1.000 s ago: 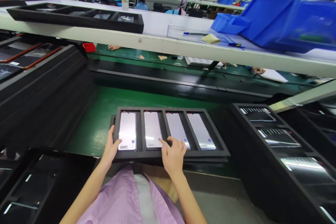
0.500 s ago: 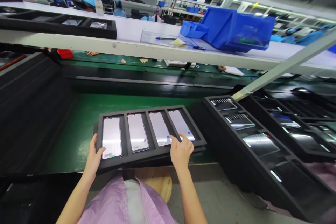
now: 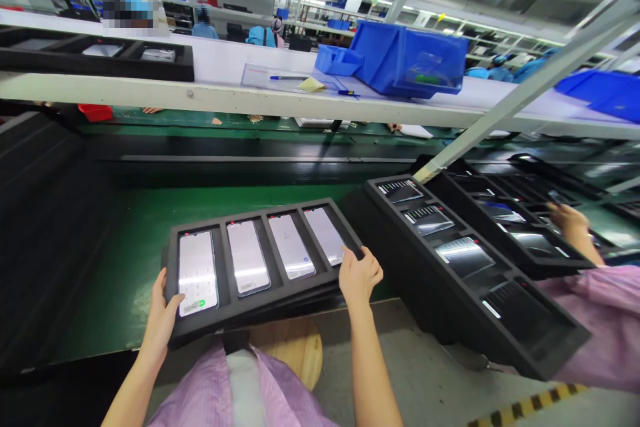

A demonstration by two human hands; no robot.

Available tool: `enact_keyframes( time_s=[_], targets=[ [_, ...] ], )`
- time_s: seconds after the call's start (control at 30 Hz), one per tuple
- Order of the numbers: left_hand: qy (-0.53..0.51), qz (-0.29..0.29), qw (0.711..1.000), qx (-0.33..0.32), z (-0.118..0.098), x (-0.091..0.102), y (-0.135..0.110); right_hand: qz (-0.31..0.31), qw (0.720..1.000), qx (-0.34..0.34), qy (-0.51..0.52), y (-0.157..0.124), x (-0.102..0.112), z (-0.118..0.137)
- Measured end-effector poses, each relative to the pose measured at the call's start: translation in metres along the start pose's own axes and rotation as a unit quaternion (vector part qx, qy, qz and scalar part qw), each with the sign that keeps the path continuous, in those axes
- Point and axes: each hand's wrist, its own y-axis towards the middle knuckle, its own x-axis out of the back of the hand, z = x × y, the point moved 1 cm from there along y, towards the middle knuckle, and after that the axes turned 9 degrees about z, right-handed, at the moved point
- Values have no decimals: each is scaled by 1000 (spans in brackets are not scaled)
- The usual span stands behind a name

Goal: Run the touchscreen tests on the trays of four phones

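The left hand (image 3: 160,310) is gripping the near left corner of a black foam tray (image 3: 260,301), with its thumb lying on top just beside the leftmost of four smartphones (image 3: 198,272). The right hand (image 3: 361,275) is clasping the tray's right end. The tray is sitting between both hands, over the green belt (image 3: 135,240). A second phone tray (image 3: 430,307) is lying right of the right hand. Beyond it, a co-worker's hand (image 3: 567,219) is touching another tray.

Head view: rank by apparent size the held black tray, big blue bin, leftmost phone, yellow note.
1. black tray
2. blue bin, though it is farther away
3. leftmost phone
4. yellow note
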Motion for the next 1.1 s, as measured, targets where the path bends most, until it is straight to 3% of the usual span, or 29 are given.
enact_keyframes(
  time_s=[0.13,0.27,0.5,0.67,0.8,0.97,1.1],
  targets=[
    [2,0,1000,-6,5,0,3,-6,1000,15,17,-4,1,5],
    [0,7,1000,-12,9,1,5,9,996,69,52,-24,7,34],
    [-11,22,1000,-1,20,3,11,69,951,268,138,-74,9,109],
    [-20,37,999,5,26,5,17,87,947,269,155,-89,6,135],
    [-19,53,998,13,25,7,18,90,956,245,132,-85,1,131],
    [-10,87,996,16,18,9,16,-1,994,107,34,-59,-2,90],
    [-4,113,994,13,17,10,15,4,997,73,-2,-48,0,69]
  ],
)
